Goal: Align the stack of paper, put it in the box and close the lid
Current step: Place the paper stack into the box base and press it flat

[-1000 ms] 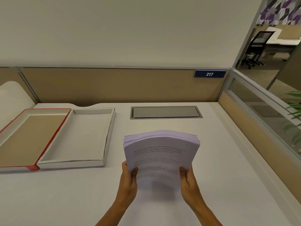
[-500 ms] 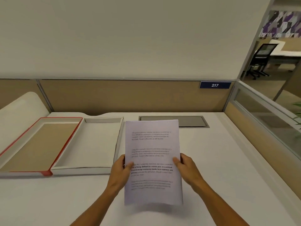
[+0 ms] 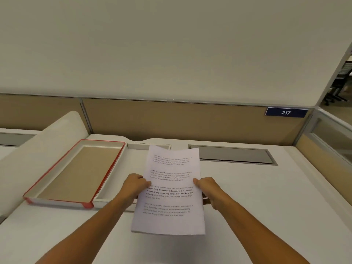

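A stack of white printed paper (image 3: 169,199) hangs flat above the desk, its top sheet facing me. My left hand (image 3: 133,185) grips its left edge and my right hand (image 3: 207,187) grips its right edge. The stack's far end overlaps the white box (image 3: 112,176), which lies open on the desk and is mostly hidden behind the paper and my left arm. The box's red-rimmed lid (image 3: 76,172) lies upturned right beside it on the left, its brown inside showing.
A grey cable hatch (image 3: 232,155) is set into the white desk (image 3: 266,206) at the back right. A tan partition with a blue "217" sign (image 3: 285,112) closes the back. A curved white divider (image 3: 38,149) rises at the left.
The paper has gone from standing on its edge between my hands to lying flat, and both hands have carried it leftward over the box's near right part.
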`<state>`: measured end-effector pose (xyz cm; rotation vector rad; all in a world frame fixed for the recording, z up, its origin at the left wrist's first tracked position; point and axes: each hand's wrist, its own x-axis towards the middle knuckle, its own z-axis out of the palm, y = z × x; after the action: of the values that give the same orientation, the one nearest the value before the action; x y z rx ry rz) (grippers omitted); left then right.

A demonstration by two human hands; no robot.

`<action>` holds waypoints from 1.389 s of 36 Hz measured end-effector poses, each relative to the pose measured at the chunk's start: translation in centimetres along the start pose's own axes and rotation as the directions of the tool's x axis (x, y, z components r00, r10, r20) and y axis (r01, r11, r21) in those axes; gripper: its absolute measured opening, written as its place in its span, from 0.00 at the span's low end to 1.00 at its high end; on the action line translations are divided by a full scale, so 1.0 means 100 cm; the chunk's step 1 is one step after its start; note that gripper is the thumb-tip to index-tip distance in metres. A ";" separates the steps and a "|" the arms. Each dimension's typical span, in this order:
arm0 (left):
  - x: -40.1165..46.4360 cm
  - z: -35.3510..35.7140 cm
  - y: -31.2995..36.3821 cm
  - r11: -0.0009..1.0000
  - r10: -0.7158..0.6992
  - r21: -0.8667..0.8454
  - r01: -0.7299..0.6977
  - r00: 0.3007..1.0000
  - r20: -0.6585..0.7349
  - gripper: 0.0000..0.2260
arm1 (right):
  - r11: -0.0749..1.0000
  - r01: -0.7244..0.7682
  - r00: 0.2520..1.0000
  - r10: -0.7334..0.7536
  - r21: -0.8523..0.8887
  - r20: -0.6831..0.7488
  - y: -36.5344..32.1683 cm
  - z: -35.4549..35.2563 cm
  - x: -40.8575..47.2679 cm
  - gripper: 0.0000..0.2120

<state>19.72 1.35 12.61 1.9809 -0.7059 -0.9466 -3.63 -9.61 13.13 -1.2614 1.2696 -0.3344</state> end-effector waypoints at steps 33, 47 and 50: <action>0.214 -0.091 -0.050 0.963 -0.264 0.036 0.268 0.961 -0.079 0.06 | 0.987 -0.154 0.987 0.156 0.054 -0.026 -0.063 0.163 0.186 0.11; 0.228 -0.091 -0.057 0.971 -0.212 0.091 0.221 0.972 -0.100 0.06 | 0.982 -0.187 0.981 0.188 0.022 -0.053 -0.060 0.180 0.204 0.13; 0.229 -0.091 -0.057 0.966 -0.223 0.114 0.234 0.969 -0.104 0.09 | 0.981 -0.192 0.980 0.192 0.011 -0.059 -0.060 0.184 0.206 0.13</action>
<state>40.78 -8.86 3.09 2.2377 -0.5036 -0.9594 21.49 -18.49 3.70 -1.1205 1.4287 -0.2381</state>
